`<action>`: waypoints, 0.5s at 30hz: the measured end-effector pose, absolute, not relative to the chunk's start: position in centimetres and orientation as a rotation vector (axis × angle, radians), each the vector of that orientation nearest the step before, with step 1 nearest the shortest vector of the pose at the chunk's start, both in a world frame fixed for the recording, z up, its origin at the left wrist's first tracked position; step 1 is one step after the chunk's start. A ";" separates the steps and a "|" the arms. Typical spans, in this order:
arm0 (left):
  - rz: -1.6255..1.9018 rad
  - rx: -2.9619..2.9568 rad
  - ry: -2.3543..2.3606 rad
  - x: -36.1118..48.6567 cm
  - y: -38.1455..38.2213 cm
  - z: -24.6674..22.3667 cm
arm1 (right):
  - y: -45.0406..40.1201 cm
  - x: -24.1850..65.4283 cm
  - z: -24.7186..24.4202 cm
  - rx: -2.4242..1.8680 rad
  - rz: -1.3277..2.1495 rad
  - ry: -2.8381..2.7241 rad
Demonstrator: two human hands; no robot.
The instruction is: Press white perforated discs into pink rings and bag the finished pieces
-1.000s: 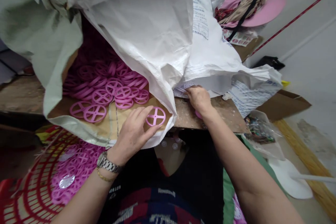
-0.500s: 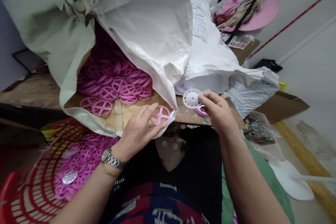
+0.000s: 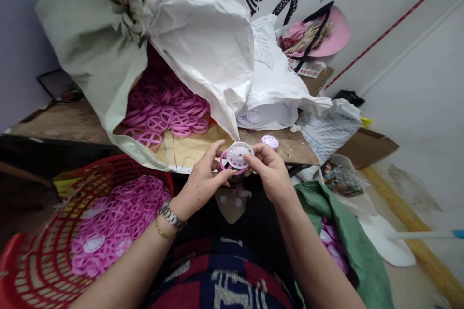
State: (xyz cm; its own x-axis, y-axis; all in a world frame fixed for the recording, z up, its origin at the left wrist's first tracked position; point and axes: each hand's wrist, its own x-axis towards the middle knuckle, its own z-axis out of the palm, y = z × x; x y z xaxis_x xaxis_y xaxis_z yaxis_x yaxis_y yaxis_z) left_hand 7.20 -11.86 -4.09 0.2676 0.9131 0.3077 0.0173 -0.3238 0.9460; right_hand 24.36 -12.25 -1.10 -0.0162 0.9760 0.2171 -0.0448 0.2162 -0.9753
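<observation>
Near the table's front edge, my left hand (image 3: 207, 174) grips a pink spoked ring (image 3: 225, 163) by its left side. My right hand (image 3: 270, 171) pinches a white disc (image 3: 237, 155) with small slots around its rim. The disc overlaps the pink ring and covers most of it. Behind my right hand, a white disc in a pink ring (image 3: 269, 142) lies on the wooden table (image 3: 293, 147). To the left, many pink spoked rings (image 3: 170, 106) fill the mouth of a large sack (image 3: 197, 34).
A red basket (image 3: 39, 256) of pink pieces stands at lower left. Another white sack (image 3: 275, 77) holds white discs. At right are a green sack (image 3: 369, 256), a plastic bag of small items (image 3: 344, 181) and a cardboard box (image 3: 373, 147).
My hands have come together, bringing the white disc over the pink ring. The view has shifted, showing more of the green sack and the disc and ring on the table.
</observation>
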 end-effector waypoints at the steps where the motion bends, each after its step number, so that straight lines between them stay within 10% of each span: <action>1: 1.144 1.460 0.813 7.3 -12.2 -4.0 | -12.6 24.3 -1.1 -0.996 1.063 -1.283; 15: 1.213 1.213 0.671 7.3 -14.3 -3.3 | -16.1 23.3 -2.4 -1.047 0.778 -1.487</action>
